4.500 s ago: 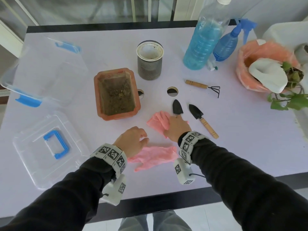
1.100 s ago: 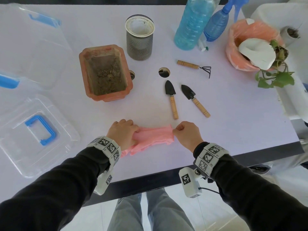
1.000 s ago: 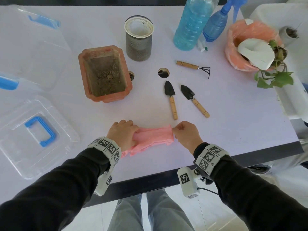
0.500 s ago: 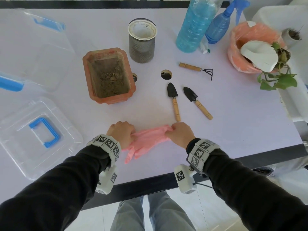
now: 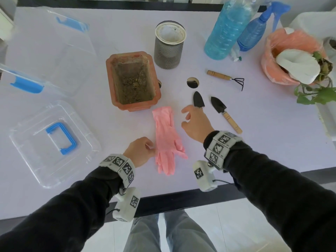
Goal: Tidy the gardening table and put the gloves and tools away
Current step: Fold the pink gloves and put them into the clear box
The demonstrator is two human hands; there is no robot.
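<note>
The pink gloves [image 5: 166, 137] lie flat, one on the other, in the middle of the table, cuffs toward the planter and fingers toward me. My left hand [image 5: 141, 151] sits at their left edge with curled fingers pinching a bit of pink rubber. My right hand [image 5: 195, 124] is just right of the gloves, fingers spread and holding nothing; it covers the handle of a small black trowel [image 5: 198, 102]. A second trowel [image 5: 225, 113] lies to its right, and a little rake [image 5: 224, 78] lies farther back.
An open clear storage box [image 5: 47, 51] and its lid [image 5: 52, 142] with a blue handle are on the left. A terracotta planter [image 5: 133, 80], mesh cup [image 5: 169, 46], two blue bottles [image 5: 229, 28], an orange bag [image 5: 291, 51] and a plant [image 5: 316, 91] stand behind.
The gloves, earlier stretched sideways between both hands near the table edge, now lie lengthwise on the table. My right hand has let go and moved up over the left trowel's handle.
</note>
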